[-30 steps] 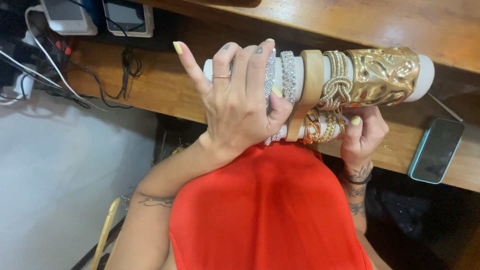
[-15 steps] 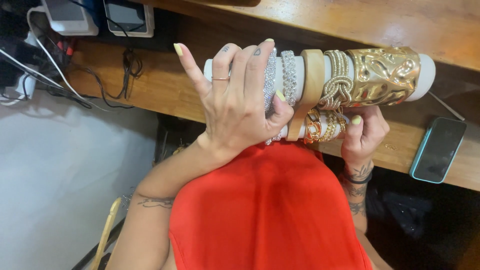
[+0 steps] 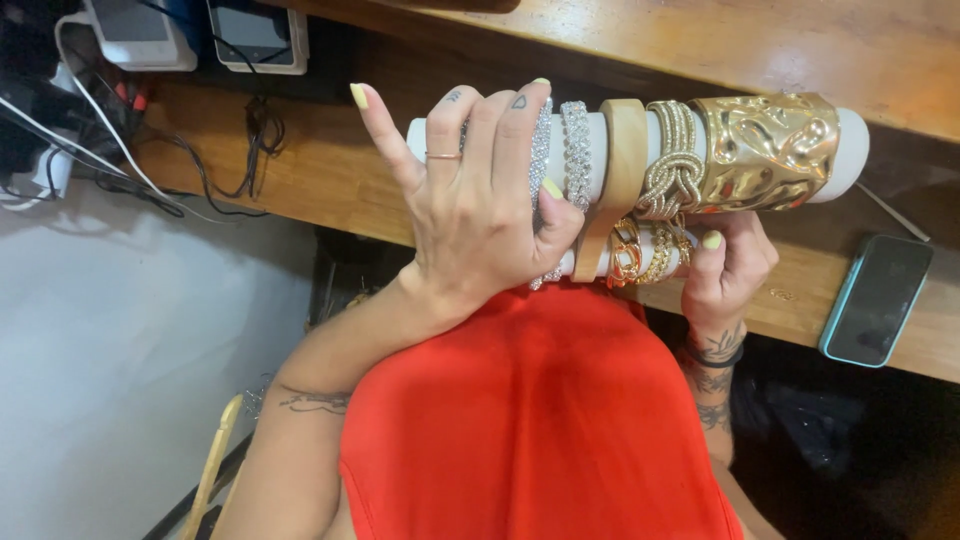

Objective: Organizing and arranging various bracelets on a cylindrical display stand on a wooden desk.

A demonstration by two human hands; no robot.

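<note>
Change: almost none is seen; the grip is kept.
Left hand point(image 3: 480, 215): fingers curled over white bracelet roll point(image 3: 845, 150), steadying it above the wooden desk point(image 3: 300, 170).
Right hand point(image 3: 728, 270): fingers pinched on gold chain bracelets point(image 3: 645, 252) beneath.

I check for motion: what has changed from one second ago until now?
Nothing visibly changed. The left hand still wraps the white display roll over the sparkly bracelets; the right hand still supports it from below.

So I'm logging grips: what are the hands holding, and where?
Left hand wraps the white bracelet roll at its left end; right hand supports underneath.
</note>
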